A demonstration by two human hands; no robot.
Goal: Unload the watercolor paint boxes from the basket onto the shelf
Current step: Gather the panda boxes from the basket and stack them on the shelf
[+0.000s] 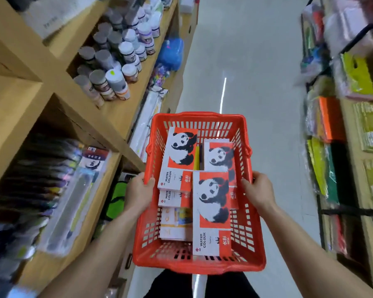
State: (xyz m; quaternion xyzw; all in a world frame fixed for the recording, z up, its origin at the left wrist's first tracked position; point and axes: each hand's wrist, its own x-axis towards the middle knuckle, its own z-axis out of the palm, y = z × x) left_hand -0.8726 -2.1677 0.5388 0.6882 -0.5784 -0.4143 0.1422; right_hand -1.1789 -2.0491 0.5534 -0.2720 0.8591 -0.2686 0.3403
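A red plastic basket is held in front of me over the aisle floor. My left hand grips its left rim and my right hand grips its right rim. Inside lie several watercolor paint boxes, white and red with a panda picture and "WATER COLOUR" printed on them, some stacked and overlapping. A wooden shelf runs along my left; one matching panda box stands on its lower level.
Paint jars crowd the upper shelf level at left. Blurred brush and pen packs fill the lower level. Another shelf with colored paper packs lines the right side. A pale aisle floor stretches ahead.
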